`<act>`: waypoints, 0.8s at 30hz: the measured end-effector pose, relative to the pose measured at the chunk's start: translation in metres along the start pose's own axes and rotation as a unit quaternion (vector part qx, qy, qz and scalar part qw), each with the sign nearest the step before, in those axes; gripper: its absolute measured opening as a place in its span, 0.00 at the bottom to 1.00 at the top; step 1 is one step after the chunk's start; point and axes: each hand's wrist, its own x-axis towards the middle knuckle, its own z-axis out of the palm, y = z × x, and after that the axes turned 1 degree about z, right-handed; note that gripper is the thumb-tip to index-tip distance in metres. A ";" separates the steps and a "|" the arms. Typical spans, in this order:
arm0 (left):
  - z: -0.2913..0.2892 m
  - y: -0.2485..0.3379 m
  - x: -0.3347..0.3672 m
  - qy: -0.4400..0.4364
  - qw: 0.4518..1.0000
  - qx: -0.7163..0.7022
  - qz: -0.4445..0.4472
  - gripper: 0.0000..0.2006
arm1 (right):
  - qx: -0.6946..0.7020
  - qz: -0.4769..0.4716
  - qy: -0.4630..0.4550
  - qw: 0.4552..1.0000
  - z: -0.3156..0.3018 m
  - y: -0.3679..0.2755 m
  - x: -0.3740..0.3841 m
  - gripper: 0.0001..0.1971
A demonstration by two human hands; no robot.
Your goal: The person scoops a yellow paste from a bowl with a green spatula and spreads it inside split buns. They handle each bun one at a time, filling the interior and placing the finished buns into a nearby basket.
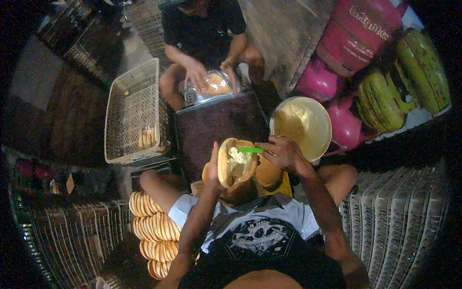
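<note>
My left hand (213, 164) is closed around a split bun (223, 168), held opened out above my lap. Pale cream (236, 155) lies in a lump on its inner face. In my right hand (283, 153) is a green spatula (250, 150), its blade resting at the cream inside the bun. More round buns (267, 174) sit just below my hands, partly hidden by them. Close by on the right stands a white tub (325, 132) with pale yellow cream inside.
Opposite, a person's hands (196, 76) handle a bun in clear plastic at a dark brown table (216, 120). A plastic crate (109, 130) with a few packed breads stands left. Stacked buns (154, 226) lie by my left leg. Pink bags (344, 125) and crates (399, 216) line the right.
</note>
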 end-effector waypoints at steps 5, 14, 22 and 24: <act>-0.028 0.013 -0.006 -0.001 0.997 0.083 -0.009 0.30 | -0.182 -0.078 -0.025 0.980 0.018 -0.018 0.011 0.21; -0.075 -0.003 0.015 0.171 0.974 0.145 -0.035 0.32 | -0.136 -0.183 0.010 0.974 0.045 -0.015 -0.018 0.16; -0.050 -0.008 0.011 0.072 0.979 0.191 -0.013 0.27 | 0.004 -0.100 0.085 0.991 0.081 0.025 -0.023 0.14; -0.037 -0.009 0.012 0.147 0.977 0.152 0.008 0.24 | 0.013 -0.108 0.082 0.991 0.085 0.024 -0.025 0.14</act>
